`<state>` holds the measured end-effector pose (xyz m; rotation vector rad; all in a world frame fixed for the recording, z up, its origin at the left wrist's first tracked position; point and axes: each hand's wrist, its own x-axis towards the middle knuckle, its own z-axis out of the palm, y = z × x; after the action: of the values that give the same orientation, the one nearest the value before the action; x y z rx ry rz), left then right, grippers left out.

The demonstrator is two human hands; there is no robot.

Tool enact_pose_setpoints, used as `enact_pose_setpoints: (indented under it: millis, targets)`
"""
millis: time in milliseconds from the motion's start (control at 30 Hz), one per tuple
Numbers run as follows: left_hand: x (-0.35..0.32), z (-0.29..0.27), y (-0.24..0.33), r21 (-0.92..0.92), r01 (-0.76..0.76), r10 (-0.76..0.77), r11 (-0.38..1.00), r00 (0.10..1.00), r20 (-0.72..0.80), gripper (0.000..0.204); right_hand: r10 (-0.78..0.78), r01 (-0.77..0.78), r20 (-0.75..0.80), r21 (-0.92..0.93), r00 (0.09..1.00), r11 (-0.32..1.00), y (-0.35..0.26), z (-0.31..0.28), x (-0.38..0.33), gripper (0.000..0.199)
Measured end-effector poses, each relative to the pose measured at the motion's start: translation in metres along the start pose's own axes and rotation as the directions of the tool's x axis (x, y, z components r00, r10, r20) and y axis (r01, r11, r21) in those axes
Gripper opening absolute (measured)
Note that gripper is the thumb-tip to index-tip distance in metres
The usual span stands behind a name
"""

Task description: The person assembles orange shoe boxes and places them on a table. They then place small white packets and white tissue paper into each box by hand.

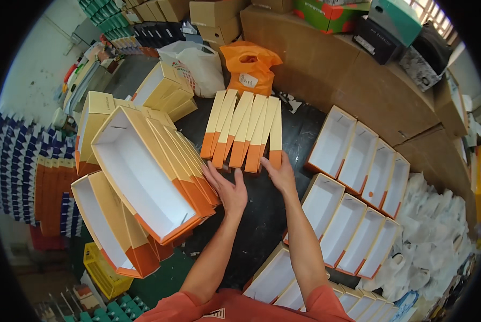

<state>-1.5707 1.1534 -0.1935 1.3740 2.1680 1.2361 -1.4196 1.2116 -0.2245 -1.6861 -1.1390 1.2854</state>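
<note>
On the dark table ahead of me is a row of several narrow cream-and-orange box lids [243, 126], standing on edge and leaning unevenly. My left hand [229, 190] is open at the near left end of the row, its fingers spread, holding nothing. At the near right end, my right hand [279, 173] has its thumb and fingers on either side of the rightmost lid [275, 129]. Close to my left hand lies a nested stack of cream-and-orange boxes [144, 172], tilted, with the white inside of the front one showing.
Open white-lined boxes [331, 142] stand in rows on the right, beside wrapped white bundles [428, 231]. An orange plastic bag [249, 64] and a white bag [195, 64] stand behind the lids. A large cardboard carton [326, 70] borders the back. A yellow crate [105, 273] is low left.
</note>
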Motion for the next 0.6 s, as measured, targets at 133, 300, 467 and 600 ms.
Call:
enact_pose_setpoints:
  millis: [133, 300, 467, 600]
  targets:
    - [0.046, 0.043, -0.02, 0.1, 0.202, -0.175, 0.974, 0.957, -0.233, 0.079, 0.072, -0.087, 0.152, 0.094, 0.986, 0.992, 0.004, 0.001, 0.014, 0.076]
    - [0.078, 0.077, -0.021, 0.536, 0.299, -0.131, 0.79, 0.935, -0.329, 0.081, -0.105, 0.079, 0.11, 0.224, 0.988, 0.971, 0.035, -0.003, 0.03, 0.068]
    - [0.076, 0.062, 0.006, 0.547, 0.275, -0.25, 0.791, 0.961, -0.122, 0.074, -0.117, 0.06, 0.149, 0.34, 0.982, 0.939, 0.029, -0.019, 0.043, 0.06]
    - [0.058, 0.062, -0.028, 0.046, 0.39, -0.389, 0.92, 0.921, -0.026, 0.058, -0.044, -0.045, 0.189, 0.443, 0.981, 0.895, 0.012, -0.037, 0.041, 0.053]
